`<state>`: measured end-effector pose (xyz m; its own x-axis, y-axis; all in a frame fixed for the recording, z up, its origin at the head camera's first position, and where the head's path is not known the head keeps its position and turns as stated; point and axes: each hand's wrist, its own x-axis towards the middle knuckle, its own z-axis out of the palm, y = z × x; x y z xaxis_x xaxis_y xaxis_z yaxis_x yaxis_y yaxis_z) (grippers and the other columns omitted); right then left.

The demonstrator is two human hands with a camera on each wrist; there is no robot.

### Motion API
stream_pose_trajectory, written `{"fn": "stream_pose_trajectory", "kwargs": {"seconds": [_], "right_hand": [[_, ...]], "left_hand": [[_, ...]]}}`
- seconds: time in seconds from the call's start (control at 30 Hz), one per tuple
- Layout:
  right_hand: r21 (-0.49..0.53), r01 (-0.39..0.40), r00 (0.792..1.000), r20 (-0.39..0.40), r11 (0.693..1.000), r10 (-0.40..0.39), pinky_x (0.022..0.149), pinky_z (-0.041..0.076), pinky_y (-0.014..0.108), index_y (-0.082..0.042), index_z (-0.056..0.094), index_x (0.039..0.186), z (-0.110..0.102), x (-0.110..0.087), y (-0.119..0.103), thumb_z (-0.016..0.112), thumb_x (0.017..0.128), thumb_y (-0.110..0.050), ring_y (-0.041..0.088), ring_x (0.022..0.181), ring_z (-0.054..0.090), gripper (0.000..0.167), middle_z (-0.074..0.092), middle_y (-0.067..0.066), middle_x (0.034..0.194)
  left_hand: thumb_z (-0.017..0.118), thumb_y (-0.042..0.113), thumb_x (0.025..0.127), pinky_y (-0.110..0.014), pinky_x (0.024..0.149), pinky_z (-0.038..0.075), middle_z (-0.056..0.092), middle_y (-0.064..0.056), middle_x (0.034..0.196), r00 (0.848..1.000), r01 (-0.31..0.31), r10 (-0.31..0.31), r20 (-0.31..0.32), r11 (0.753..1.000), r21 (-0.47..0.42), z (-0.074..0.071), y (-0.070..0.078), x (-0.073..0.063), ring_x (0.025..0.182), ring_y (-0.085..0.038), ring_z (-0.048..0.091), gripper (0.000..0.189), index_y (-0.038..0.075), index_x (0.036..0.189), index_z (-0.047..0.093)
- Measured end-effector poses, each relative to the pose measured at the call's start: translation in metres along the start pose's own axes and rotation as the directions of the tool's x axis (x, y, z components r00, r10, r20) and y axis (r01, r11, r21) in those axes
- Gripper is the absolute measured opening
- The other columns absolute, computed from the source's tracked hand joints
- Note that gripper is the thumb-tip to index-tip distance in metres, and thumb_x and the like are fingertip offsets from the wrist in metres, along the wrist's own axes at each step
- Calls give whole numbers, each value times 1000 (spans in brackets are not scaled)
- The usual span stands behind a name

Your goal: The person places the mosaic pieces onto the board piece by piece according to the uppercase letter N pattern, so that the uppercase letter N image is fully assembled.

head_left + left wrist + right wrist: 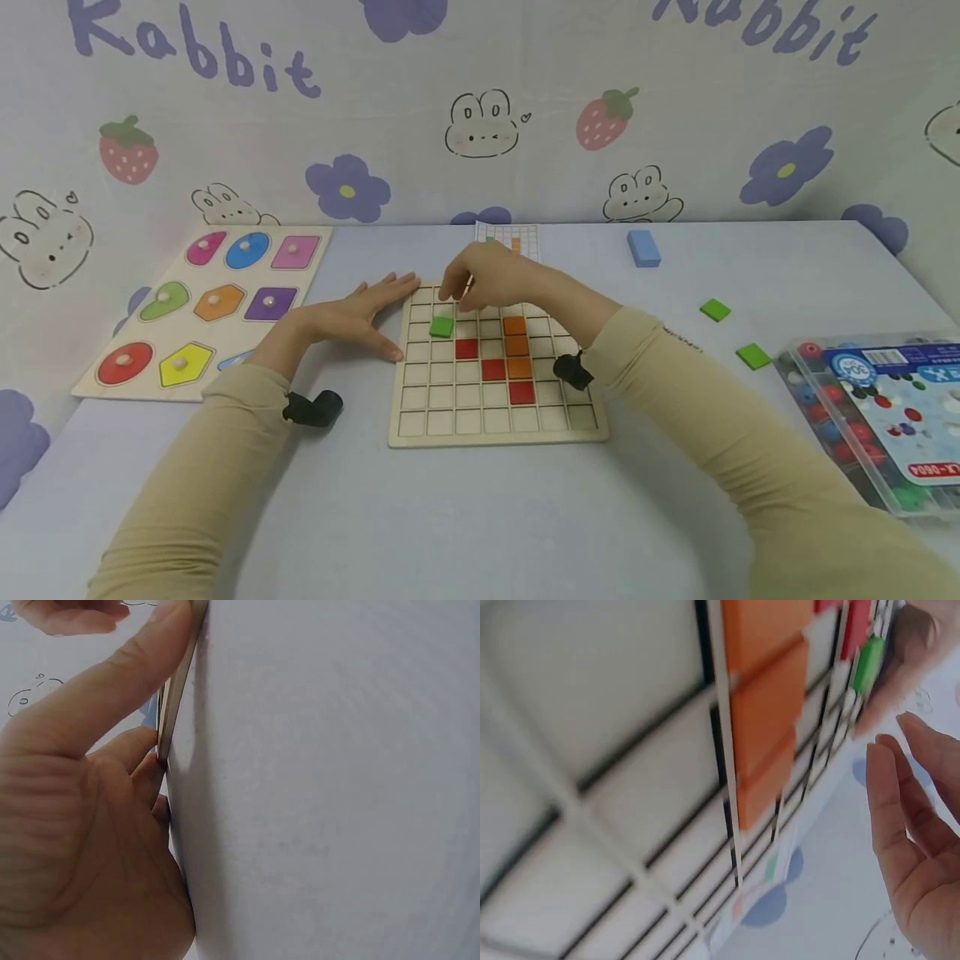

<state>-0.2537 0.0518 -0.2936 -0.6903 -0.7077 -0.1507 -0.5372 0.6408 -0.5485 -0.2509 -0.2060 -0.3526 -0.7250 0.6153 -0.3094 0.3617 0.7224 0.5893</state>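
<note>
A wooden grid board (498, 437) lies flat on the table, with three orange tiles (516, 346) in a column, three red tiles (492, 369) on a diagonal and one green tile (441, 327) in its cells. My left hand (348, 317) is spread at the board's left side, thumb and fingertips right at its edge. Over the upper left cells hangs my right hand (491, 275), fingers loosely bent. In the right wrist view the right hand (922, 840) has nothing between thumb and fingers. A printed pattern card (528, 237) lies behind the board, partly hidden by the right hand.
Two loose green tiles (716, 310) lie to the right, and a blue block (643, 249) stands farther back. At the right edge sits a clear plastic box (806, 375) of coloured balls. A wooden shape puzzle (247, 329) lies beside the left forearm.
</note>
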Motion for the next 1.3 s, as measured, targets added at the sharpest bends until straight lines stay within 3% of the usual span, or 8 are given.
{"fn": "stream_pose_trajectory", "kwargs": {"seconds": [0.2, 0.4, 0.6, 0.83, 1.07, 1.3], "right_hand": [[15, -25, 999, -42, 1000, 26, 80, 59, 31, -6, 73, 111, -7, -6, 4, 68, 90, -6, 25, 96, 70, 22, 73, 12, 108], [-47, 12, 1000, 15, 999, -11, 92, 56, 34, -5, 71, 115, 12, 3, -1, 70, 90, -12, 24, 104, 67, 26, 72, 11, 112], [-65, 18, 999, 51, 998, -14, 92, 57, 33, -6, 71, 114, 24, 11, -3, 71, 89, -10, 22, 102, 67, 26, 72, 9, 111], [-72, 26, 997, 69, 997, -21, 93, 56, 32, -7, 71, 116, 24, 8, -4, 70, 90, -10, 22, 103, 66, 27, 72, 9, 113], [-56, 23, 1000, 2, 998, -23, 92, 56, 36, -6, 68, 121, -5, -9, -1, 69, 91, -13, 24, 104, 67, 30, 71, 11, 116], [-36, -76, 995, -67, 996, 73, 88, 56, 33, -12, 70, 116, -48, -45, 20, 68, 91, -15, 21, 102, 66, 25, 70, 7, 109]], "left_hand": [[79, 34, 80, -60, 125, -14, -4, -10, 170, 1000, -10, 10, -2, 1000, -2, -1, 1, 1, 156, -34, -14, 110, 13, 160, 6], [79, 34, 80, -59, 125, -14, -4, -8, 170, 1000, -4, 4, 4, 1000, 5, 0, 1, 0, 157, -32, -14, 111, 14, 161, 6], [79, 35, 79, -58, 125, -14, -3, -7, 170, 1000, 0, 0, 0, 1000, 7, 0, 2, 0, 157, -31, -14, 112, 14, 161, 5], [79, 36, 79, -58, 125, -14, -4, -8, 170, 1000, 4, -4, 1, 1000, 5, 1, -1, 1, 157, -31, -15, 113, 14, 160, 5], [79, 35, 79, -58, 126, -14, -4, -7, 170, 1000, 9, -8, -5, 1000, 12, 1, 0, 1, 157, -31, -14, 112, 15, 161, 6], [78, 34, 79, -58, 125, -14, -4, -10, 169, 1000, 0, 0, -9, 1000, 2, 1, 0, 1, 157, -33, -14, 111, 13, 160, 6]]}}
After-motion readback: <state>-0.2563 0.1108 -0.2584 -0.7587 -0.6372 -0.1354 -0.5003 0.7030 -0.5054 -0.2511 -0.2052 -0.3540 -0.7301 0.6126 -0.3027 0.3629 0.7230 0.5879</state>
